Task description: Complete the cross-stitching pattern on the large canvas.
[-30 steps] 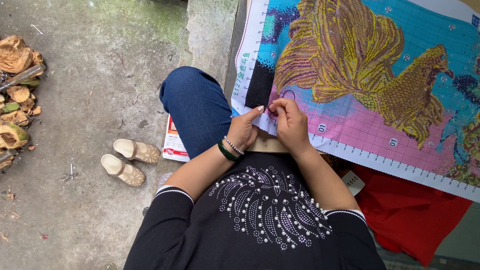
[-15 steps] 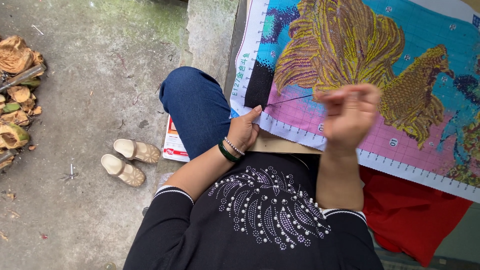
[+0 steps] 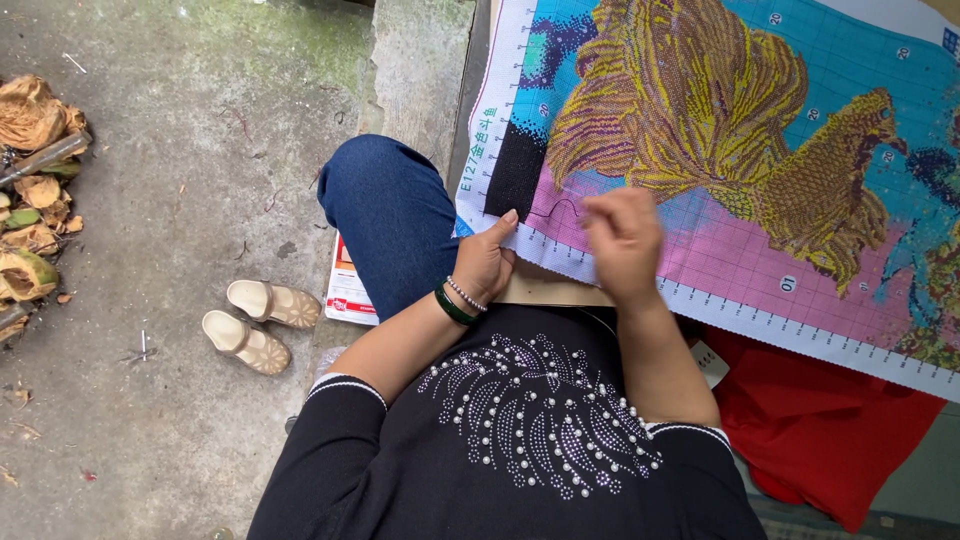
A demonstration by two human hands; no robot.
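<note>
A large cross-stitch canvas with a gold pattern on blue and pink ground lies across my lap. My left hand, with a green bangle and a bead bracelet at the wrist, pinches the canvas's lower left edge, thumb on top. My right hand is blurred and rests low on the pink area, fingers pinched together. A dark thread loops over the canvas between the two hands and runs to my right fingers. The needle itself is not visible.
A wooden board shows under the canvas edge. Red cloth lies at my right side. A pair of beige sandals and a printed paper lie on the concrete floor at left, with coconut husks at the far left.
My right hand first pulled the thread up and to the right, away from the canvas edge. It has now come back down to the canvas beside my left hand. The left hand stayed put.
</note>
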